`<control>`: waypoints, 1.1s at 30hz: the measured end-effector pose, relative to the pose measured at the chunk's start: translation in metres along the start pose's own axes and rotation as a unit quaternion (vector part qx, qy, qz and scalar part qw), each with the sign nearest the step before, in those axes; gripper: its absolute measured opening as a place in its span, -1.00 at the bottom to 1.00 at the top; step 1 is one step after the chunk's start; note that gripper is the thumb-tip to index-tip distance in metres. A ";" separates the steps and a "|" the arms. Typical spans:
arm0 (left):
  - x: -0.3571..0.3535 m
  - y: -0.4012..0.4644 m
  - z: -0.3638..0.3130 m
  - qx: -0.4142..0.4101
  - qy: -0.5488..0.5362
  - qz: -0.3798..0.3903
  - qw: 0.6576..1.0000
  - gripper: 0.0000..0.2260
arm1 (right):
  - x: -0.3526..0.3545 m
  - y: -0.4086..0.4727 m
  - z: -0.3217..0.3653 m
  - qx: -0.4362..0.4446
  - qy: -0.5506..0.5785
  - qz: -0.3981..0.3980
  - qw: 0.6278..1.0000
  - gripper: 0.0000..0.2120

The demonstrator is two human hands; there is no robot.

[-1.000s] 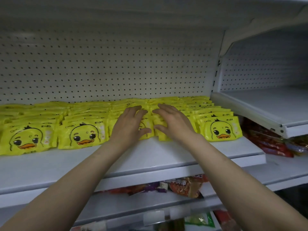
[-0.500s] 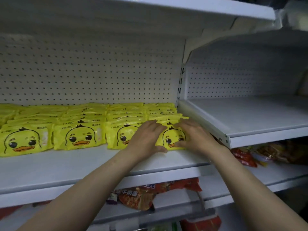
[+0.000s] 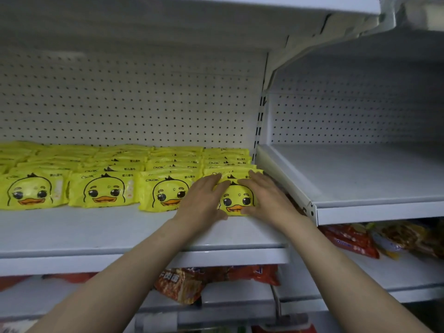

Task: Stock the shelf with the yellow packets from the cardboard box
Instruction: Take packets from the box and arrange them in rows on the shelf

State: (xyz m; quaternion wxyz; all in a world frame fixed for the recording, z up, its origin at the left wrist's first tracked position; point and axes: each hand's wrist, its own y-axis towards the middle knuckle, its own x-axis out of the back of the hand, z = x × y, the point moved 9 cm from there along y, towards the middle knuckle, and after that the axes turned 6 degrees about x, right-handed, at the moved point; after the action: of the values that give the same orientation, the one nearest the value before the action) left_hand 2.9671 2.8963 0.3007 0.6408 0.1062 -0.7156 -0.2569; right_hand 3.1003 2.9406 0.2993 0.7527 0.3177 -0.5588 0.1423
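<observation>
Several rows of yellow packets with a duck face (image 3: 105, 188) lie on the white shelf (image 3: 96, 234), running back toward the pegboard. My left hand (image 3: 204, 200) and my right hand (image 3: 264, 195) press flat against the two sides of the front packet of the rightmost row (image 3: 236, 199), fingers spread over its top edge. That packet stands tilted at the shelf's right end. The cardboard box is not in view.
A second white shelf (image 3: 360, 179) sits slightly higher on the right with nothing on it. Red and orange snack bags (image 3: 348, 239) lie on the lower shelves. A shelf overhead (image 3: 216, 10) limits room above.
Both hands shifted right from the middle rows to the rightmost row, and the view swung right with them. In the last half second the hands hardly moved.
</observation>
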 end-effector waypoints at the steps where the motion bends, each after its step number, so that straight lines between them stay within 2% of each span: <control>1: -0.001 0.003 0.001 -0.001 0.012 -0.007 1.000 -0.16 | 0.000 0.003 -0.001 0.001 0.004 -0.006 1.000 -0.21; 9: -0.004 0.018 0.012 -0.001 0.062 -0.062 0.996 -0.19 | -0.008 0.026 -0.005 0.001 0.014 -0.043 0.999 -0.27; 14: -0.011 0.028 0.019 0.032 0.037 -0.049 0.998 -0.19 | -0.009 0.040 -0.007 -0.004 0.006 -0.047 0.999 -0.29; 18: -0.014 0.026 0.024 0.007 0.025 -0.054 0.998 -0.21 | -0.010 0.036 -0.008 0.013 -0.043 -0.056 0.997 -0.26; 23: -0.015 0.025 0.027 -0.009 -0.003 -0.074 0.997 -0.30 | -0.012 0.032 -0.007 0.022 -0.031 -0.077 0.996 -0.27; 33: -0.020 0.037 0.027 0.006 0.033 -0.101 0.994 -0.30 | -0.011 0.039 -0.007 0.004 -0.031 -0.109 0.994 -0.32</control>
State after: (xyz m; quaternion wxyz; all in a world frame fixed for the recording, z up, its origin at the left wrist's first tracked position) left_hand 2.9505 2.9429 0.3010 0.6343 0.1899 -0.6810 -0.3128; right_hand 3.0797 2.9756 0.3004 0.7448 0.3840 -0.5433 0.0513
